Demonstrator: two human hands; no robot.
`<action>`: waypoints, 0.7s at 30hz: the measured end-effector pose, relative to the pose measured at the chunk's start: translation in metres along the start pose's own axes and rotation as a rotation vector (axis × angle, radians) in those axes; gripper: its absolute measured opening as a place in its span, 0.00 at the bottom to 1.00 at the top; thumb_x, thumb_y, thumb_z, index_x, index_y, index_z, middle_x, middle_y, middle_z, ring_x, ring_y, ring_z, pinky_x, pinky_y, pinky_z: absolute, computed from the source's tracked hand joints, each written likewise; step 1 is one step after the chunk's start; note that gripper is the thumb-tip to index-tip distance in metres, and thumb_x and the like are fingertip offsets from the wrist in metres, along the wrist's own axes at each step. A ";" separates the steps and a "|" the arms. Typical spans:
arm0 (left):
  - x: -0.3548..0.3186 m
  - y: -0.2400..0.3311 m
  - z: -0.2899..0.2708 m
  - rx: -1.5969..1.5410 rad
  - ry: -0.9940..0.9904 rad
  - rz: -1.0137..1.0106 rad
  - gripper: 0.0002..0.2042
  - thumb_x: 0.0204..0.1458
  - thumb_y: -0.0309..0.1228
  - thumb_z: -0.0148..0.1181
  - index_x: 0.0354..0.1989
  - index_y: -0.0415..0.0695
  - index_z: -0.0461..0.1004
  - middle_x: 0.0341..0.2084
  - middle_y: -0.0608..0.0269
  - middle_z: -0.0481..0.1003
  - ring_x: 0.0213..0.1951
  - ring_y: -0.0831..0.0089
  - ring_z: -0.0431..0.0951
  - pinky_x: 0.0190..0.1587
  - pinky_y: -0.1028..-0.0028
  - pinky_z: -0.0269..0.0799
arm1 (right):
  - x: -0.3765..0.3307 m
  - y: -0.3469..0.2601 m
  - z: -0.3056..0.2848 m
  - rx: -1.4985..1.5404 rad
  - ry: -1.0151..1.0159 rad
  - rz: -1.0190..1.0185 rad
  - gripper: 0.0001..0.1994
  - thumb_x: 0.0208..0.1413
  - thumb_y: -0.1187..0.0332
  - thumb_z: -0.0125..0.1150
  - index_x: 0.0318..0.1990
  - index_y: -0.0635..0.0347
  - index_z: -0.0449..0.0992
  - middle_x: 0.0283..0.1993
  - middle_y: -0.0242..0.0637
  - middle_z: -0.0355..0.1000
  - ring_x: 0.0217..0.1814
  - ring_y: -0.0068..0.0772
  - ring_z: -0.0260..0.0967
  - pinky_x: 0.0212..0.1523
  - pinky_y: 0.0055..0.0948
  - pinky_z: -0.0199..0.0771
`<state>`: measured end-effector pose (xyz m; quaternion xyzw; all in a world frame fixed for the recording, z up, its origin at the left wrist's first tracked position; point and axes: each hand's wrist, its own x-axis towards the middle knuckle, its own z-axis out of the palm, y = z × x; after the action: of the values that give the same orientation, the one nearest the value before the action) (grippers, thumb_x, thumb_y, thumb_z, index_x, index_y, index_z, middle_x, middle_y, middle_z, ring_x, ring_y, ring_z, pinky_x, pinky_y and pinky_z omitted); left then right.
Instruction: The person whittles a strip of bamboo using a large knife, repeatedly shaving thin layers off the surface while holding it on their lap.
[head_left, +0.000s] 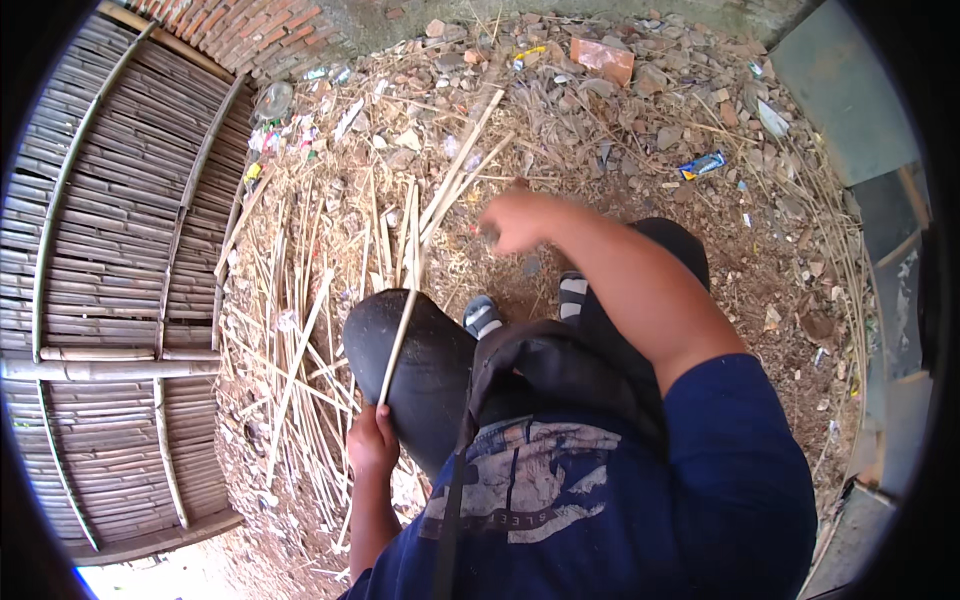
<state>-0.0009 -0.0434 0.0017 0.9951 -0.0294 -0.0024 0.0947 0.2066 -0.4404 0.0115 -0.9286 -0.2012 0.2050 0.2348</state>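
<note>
Place: seemed an outdoor yard (760,335);
Underfoot: dirt (725,230) lay strewn with rubble (602,61) and litter (702,166);
Left: a bamboo-slat wall (112,215) stood;
Far edge: brickwork (255,35) rose.

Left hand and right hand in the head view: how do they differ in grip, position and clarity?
The left hand grips a pale stick; the right hand is apart from that stick, and too blurred to tell whether it holds anything. The left hand is beside the left leg; the right hand is farther forward. The left hand looks fairly sharp, the right hand smeared. Both are bare.
</note>
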 end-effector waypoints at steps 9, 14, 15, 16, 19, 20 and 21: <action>-0.004 0.013 -0.019 -0.005 -0.008 -0.041 0.18 0.68 0.41 0.45 0.31 0.41 0.70 0.20 0.40 0.74 0.26 0.36 0.75 0.30 0.45 0.68 | -0.006 -0.012 -0.018 -0.051 0.138 0.112 0.13 0.45 0.70 0.60 0.41 0.58 0.81 0.34 0.46 0.78 0.39 0.48 0.78 0.41 0.47 0.78; -0.002 0.014 -0.005 0.005 0.033 -0.049 0.17 0.67 0.42 0.46 0.30 0.42 0.70 0.20 0.41 0.75 0.25 0.39 0.76 0.28 0.46 0.68 | -0.008 -0.014 -0.005 -0.068 0.073 -0.028 0.12 0.45 0.67 0.61 0.39 0.58 0.82 0.33 0.47 0.77 0.38 0.49 0.77 0.41 0.47 0.77; 0.000 0.017 0.001 0.015 0.031 -0.064 0.18 0.67 0.41 0.45 0.30 0.41 0.69 0.21 0.41 0.74 0.26 0.39 0.76 0.29 0.46 0.68 | 0.011 0.028 0.003 0.030 0.084 0.036 0.13 0.45 0.67 0.61 0.39 0.59 0.82 0.33 0.47 0.77 0.38 0.49 0.78 0.40 0.46 0.77; 0.005 0.017 0.002 0.027 0.053 -0.078 0.18 0.67 0.41 0.44 0.30 0.40 0.69 0.21 0.41 0.74 0.27 0.39 0.76 0.29 0.46 0.67 | 0.024 0.050 0.005 0.118 0.112 0.086 0.13 0.45 0.67 0.61 0.39 0.59 0.82 0.32 0.47 0.77 0.38 0.48 0.78 0.40 0.46 0.77; -0.002 0.004 0.000 0.063 0.092 -0.045 0.16 0.67 0.40 0.46 0.30 0.41 0.69 0.20 0.42 0.74 0.25 0.40 0.75 0.28 0.46 0.67 | 0.024 0.054 -0.016 0.159 0.179 0.257 0.15 0.46 0.67 0.61 0.42 0.62 0.81 0.35 0.49 0.78 0.40 0.48 0.78 0.42 0.45 0.78; -0.002 0.004 -0.001 0.049 0.106 -0.021 0.16 0.67 0.39 0.46 0.30 0.42 0.69 0.20 0.42 0.74 0.24 0.40 0.75 0.28 0.46 0.67 | 0.026 0.049 -0.014 0.194 0.170 0.259 0.15 0.46 0.68 0.61 0.42 0.62 0.81 0.36 0.49 0.78 0.40 0.48 0.78 0.43 0.45 0.78; -0.001 0.004 -0.004 0.046 0.098 -0.013 0.16 0.67 0.39 0.46 0.30 0.42 0.69 0.20 0.42 0.73 0.24 0.39 0.75 0.28 0.46 0.67 | 0.029 0.040 -0.009 0.230 0.161 0.261 0.15 0.47 0.68 0.60 0.43 0.62 0.81 0.37 0.49 0.78 0.40 0.47 0.78 0.43 0.45 0.78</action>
<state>-0.0019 -0.0462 0.0060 0.9961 -0.0184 0.0465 0.0728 0.2464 -0.4624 -0.0109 -0.9273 -0.0352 0.1805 0.3260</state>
